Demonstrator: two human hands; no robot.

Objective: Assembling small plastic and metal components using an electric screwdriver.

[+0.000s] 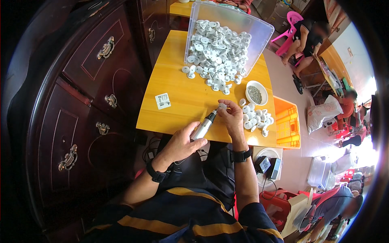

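My left hand (181, 143) is wrapped round a silver and black electric screwdriver (204, 126) over the table's near edge. Its tip points up and to the right, at a small white round plastic part (222, 106). That part is pinched in the fingers of my right hand (231, 117); whether the tip touches a screw in it is too small to tell. Right of my right hand lies a pile of white round parts (255, 118). Just beyond that pile, a white bowl (265, 96) holds many small metal screws (254, 94).
A clear plastic bin (259, 30) lies tipped at the table's far side, spilling white parts (219, 50). A printed label (163, 101) rests on the yellow table (162, 73). An orange crate (289, 125) stands at right, dark wooden drawers (93, 60) at left. Other people sit farther right.
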